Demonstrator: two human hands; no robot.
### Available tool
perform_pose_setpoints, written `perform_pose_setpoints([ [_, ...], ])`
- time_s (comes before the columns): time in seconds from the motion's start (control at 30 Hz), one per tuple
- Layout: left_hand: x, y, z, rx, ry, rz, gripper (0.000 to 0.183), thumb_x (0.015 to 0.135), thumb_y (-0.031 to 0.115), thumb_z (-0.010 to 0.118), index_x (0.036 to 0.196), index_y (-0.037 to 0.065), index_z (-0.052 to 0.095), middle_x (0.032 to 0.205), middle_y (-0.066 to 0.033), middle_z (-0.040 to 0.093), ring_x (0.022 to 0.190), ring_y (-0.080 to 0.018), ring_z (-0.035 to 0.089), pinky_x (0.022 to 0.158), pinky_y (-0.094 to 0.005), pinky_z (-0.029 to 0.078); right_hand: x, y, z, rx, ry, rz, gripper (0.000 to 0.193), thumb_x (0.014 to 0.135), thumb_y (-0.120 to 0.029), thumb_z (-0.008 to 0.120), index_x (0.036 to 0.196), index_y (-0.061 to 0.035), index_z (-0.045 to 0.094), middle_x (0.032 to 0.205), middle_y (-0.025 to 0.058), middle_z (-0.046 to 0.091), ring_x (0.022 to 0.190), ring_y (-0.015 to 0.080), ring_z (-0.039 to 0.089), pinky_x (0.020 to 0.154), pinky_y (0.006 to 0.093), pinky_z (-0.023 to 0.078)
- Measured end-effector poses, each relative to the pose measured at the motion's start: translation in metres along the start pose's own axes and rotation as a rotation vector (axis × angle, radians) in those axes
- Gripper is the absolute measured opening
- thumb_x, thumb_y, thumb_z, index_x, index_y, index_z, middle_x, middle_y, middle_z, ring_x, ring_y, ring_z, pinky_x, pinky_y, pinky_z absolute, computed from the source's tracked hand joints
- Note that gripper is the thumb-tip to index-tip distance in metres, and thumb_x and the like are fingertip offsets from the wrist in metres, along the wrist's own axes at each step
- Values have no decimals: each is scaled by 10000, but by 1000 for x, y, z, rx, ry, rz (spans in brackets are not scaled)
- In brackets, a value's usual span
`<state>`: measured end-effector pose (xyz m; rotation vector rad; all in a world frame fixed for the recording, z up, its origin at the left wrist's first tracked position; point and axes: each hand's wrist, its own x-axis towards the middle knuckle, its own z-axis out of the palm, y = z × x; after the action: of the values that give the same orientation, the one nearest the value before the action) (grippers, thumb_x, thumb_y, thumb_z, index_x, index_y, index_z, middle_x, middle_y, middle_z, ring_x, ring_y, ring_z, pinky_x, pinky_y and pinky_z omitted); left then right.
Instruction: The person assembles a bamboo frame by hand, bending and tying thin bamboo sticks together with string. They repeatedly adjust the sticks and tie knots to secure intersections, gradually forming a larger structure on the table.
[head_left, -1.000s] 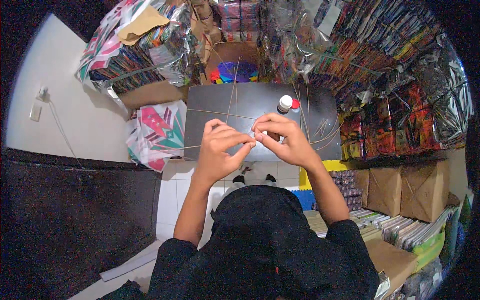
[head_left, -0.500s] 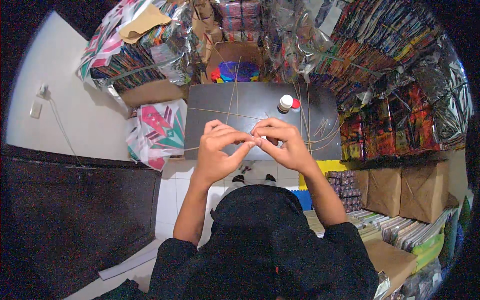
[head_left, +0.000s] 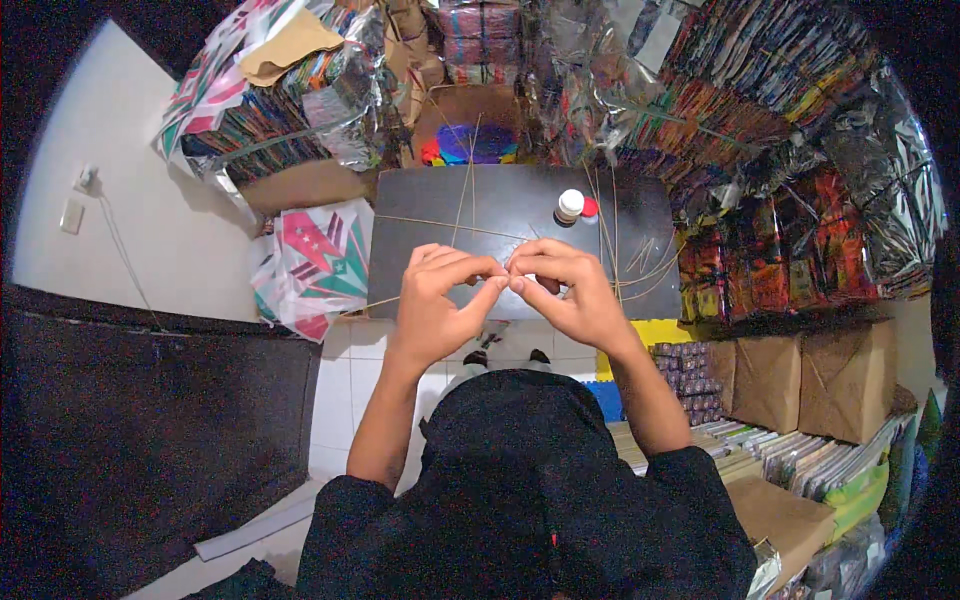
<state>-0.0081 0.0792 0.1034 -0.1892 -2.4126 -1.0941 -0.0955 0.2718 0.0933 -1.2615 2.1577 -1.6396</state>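
Observation:
My left hand [head_left: 440, 298] and my right hand [head_left: 572, 290] meet over the near edge of a dark table [head_left: 420, 195]. Thumb and index finger are pinched on each, and the fingertips touch or nearly touch. What lies between them is too small to make out. Thin tan strips [head_left: 430, 223], like split cane, run across the tabletop beyond my hands, and the end of one shows beside my left hand. Past my right hand stands a small dark bottle with a white cap [head_left: 570, 204], next to a red-capped container [head_left: 590, 208].
Several curved strips [head_left: 650, 270] lie at the table's right side. Tall plastic-wrapped stacks [head_left: 720, 100] crowd the far and right sides. White sheeting with pink and green shapes [head_left: 320, 255] hangs at the left. Brown paper-wrapped packages [head_left: 845, 385] sit at the right.
Both hands keep their pinch over the table edge. Their fingers have shifted only very slightly; the things on the table stay where they were.

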Motion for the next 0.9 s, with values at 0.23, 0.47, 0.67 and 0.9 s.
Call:
perform_pose_setpoints([
  [0.23,1,0,-9,-4,-134,78,84,780,131,827,821,82,772,803,-44,755,742,-180,682,837,-348,441,1,0,-10,35,-80,7,172,909,-132,711,1006,10,727,1028,154,713,930,302,694,818,382,540],
  [0.47,-2,2,-4,-14,-83,-61,112,805,142,830,876,68,786,850,-60,771,783,-183,690,860,-348,464,-8,-17,4,-123,116,-51,160,899,-105,731,1015,5,735,1042,138,710,855,268,688,749,361,540],
  [0.67,-7,1,-3,-212,-39,-228,121,848,98,821,941,28,788,925,-70,782,857,-159,695,848,-329,516,-13,-20,11,-23,205,45,119,905,-74,752,1001,-3,756,975,100,721,692,131,613,594,281,487],
  [0.9,-9,3,-1,-304,12,-266,103,871,58,775,945,-14,767,909,-77,759,880,-142,683,836,-296,520,-23,-10,23,83,274,133,144,909,-104,760,997,9,757,936,88,724,722,118,617,639,266,477],
])
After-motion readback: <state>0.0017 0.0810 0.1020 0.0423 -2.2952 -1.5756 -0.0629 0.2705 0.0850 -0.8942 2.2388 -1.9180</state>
